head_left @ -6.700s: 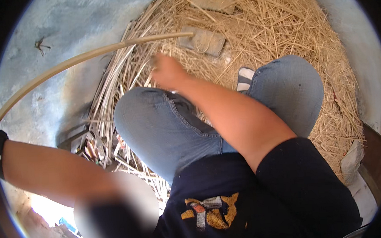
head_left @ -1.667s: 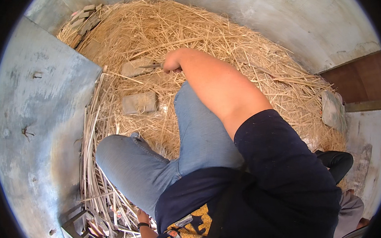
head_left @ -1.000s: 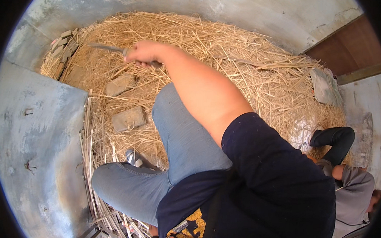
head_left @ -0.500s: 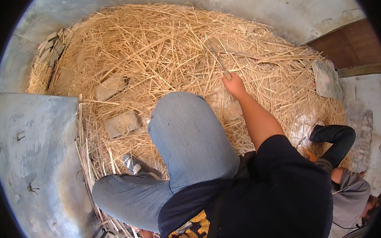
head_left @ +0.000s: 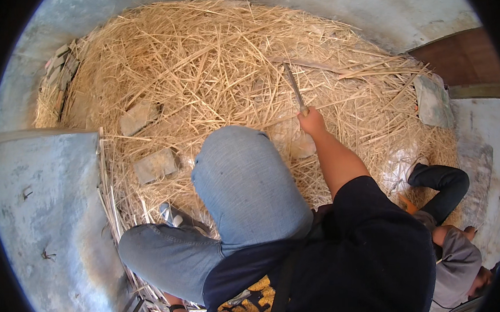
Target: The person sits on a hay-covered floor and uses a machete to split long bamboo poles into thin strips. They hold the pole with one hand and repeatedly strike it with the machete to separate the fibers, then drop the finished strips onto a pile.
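The right hand [head_left: 311,120] has swung rightward over the straw pile [head_left: 200,62], closed around a thin stick [head_left: 293,89]; flat stones [head_left: 155,165] now lie to its left. The left hand's grip cannot be told.

straw pile [head_left: 200,62] | 2 flat stones [head_left: 155,165] left | grey slab [head_left: 431,102] right | seated person [head_left: 452,247] lwr right

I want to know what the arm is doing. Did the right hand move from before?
Yes. The right hand, holding a thin stick, went from near the flat stones on the left over to the right side of the straw pile.
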Tool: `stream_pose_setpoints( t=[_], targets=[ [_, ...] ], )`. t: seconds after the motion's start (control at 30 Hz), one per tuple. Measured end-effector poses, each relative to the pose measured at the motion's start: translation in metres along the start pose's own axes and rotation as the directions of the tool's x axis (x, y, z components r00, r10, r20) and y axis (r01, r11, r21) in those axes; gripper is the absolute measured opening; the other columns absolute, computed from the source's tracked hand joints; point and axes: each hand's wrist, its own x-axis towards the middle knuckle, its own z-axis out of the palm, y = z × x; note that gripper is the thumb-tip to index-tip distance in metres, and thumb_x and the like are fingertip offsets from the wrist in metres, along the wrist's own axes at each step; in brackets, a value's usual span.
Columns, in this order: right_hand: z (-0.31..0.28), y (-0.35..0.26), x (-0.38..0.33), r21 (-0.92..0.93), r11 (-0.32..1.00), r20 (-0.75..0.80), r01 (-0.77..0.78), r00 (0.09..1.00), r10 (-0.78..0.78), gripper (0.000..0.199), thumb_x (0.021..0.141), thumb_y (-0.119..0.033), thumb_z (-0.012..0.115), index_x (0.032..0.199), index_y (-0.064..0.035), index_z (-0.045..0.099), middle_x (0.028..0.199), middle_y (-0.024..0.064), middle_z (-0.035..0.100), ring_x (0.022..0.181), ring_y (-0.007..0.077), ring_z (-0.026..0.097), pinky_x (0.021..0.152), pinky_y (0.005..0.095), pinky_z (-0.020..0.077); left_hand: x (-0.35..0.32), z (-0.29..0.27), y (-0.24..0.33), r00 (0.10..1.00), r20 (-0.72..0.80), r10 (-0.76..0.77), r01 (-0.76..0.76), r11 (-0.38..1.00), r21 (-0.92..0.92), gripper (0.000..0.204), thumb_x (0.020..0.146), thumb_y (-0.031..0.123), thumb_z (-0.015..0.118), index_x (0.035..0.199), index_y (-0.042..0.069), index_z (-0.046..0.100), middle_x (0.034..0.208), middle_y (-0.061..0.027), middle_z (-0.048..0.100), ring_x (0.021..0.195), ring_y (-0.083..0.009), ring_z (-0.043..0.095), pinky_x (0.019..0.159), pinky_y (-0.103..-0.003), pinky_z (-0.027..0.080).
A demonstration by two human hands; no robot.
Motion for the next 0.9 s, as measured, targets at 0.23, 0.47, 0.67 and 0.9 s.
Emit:
stream_pose_setpoints(
  t=[0.23,0.47,0.67,0.9],
  targets=[
    [0.026,0.029,0.004,0.023,1.000,-0.099,0.005,0.995,-0.003,0.074,0.087,-0.050,0.071,0.137,0.0030,0.058,0.136,0.0287,0.061,0.128,0.0424,0.058,0.109,0.0453,0.0442,-0.026,-0.002,-0.018,0.974,-0.019,0.225,-0.204,0.915,0.348,0.025,0.100,0.023,0.057,0.107,0.001,0.066,0.093,-0.0127,0.073,0.081,-0.0214,0.070,0.071,-0.037,0.058],
    [0.004,0.055,0.005,-0.044,0.989,-0.178,0.142,0.973,-0.147,0.067,0.091,-0.055,0.066,0.129,0.0009,0.065,0.122,0.0264,0.068,0.114,0.0422,0.064,0.099,0.0459,0.0477,-0.038,0.029,-0.044,0.974,-0.086,-0.211,0.223,0.959,0.175,0.041,0.105,0.040,0.056,0.111,0.001,0.065,0.087,-0.0087,0.068,0.065,-0.0169,0.067,0.054,-0.030,0.054],
    [-0.042,0.025,-0.006,-0.043,0.963,-0.181,0.265,0.946,-0.269,0.070,0.096,-0.058,0.059,0.125,0.0053,0.064,0.113,0.0259,0.068,0.108,0.0408,0.063,0.097,0.0467,0.0468,-0.022,0.042,-0.064,0.967,-0.137,-0.216,0.240,0.950,0.199,0.040,0.102,0.035,0.061,0.115,-0.002,0.067,0.097,-0.0112,0.070,0.082,-0.0186,0.068,0.071,-0.033,0.060],
    [-0.094,-0.116,-0.018,0.192,0.845,-0.223,0.499,0.861,-0.457,0.054,0.098,-0.055,0.062,0.089,-0.0014,0.061,0.071,0.0064,0.058,0.062,0.0172,0.054,0.058,0.0331,0.0436,0.019,0.038,-0.105,0.947,-0.294,-0.128,0.246,0.877,0.412,0.055,0.096,0.053,0.060,0.123,0.006,0.067,0.125,-0.0274,0.067,0.122,-0.0419,0.061,0.106,-0.049,0.046]
  ],
)
